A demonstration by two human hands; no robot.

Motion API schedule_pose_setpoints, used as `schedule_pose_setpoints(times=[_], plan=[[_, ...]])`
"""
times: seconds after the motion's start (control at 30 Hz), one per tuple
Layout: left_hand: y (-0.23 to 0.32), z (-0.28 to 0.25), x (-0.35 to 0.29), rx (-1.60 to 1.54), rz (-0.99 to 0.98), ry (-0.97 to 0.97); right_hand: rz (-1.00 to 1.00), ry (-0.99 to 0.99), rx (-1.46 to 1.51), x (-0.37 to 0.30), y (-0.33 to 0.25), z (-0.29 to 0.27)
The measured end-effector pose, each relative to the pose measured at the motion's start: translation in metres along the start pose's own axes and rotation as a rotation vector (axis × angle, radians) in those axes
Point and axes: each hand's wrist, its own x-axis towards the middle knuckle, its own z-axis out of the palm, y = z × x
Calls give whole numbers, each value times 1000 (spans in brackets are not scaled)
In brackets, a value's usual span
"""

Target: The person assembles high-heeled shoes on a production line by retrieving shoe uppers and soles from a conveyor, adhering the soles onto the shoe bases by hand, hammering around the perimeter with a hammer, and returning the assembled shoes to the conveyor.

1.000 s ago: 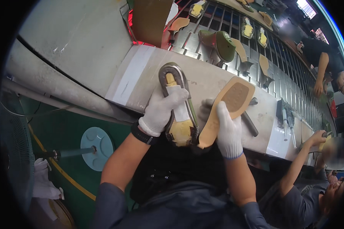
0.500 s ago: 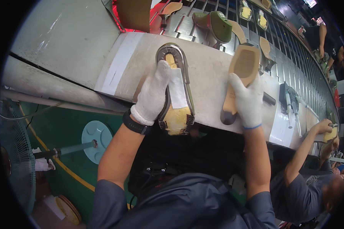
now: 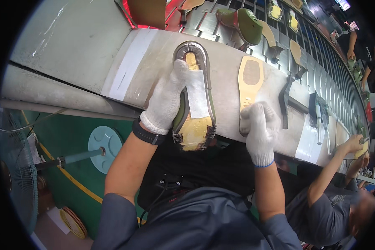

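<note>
My left hand (image 3: pixel 164 96), in a white knit glove, grips an upturned shoe (image 3: pixel 178 121) by its side, thumb over the sole area. The shoe's underside shows a grey rim at the toe, a yellowish bottom and a white strip (image 3: pixel 199 98) along the middle. On the bench to the right lies a tan shoe sole (image 3: pixel 249 85), its broad end pointing away from me. My gloved right hand (image 3: pixel 260 131) is closed over the sole's near end, which it partly hides. Just right of that hand lies a dark, slightly curved tool (image 3: pixel 284 102).
Beyond the bench (image 3: pixel 225 71) runs a slatted conveyor with a green shoe (image 3: pixel 249 27) and several tan soles (image 3: pixel 295 51). A grey-blue holder with white rods (image 3: pixel 318 112) stands at right. A co-worker (image 3: pixel 333 200) works there. A fan (image 3: pixel 21 162) and blue round stool (image 3: pixel 105 148) are at left.
The sole has gone from tilted in my right hand to lying on the bench. My right hand has moved nearer to me, uncovering the dark tool. My left hand still grips the shoe.
</note>
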Motion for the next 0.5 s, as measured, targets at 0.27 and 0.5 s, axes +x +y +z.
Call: schedule_pose_setpoints(times=[0.27,0.5], plan=[[-3,-7,5,-119,7,-3,-169,70,-33,2,-26,-6],[-21,-14,16,-163,11,20,-79,63,-226,23,13,-6]])
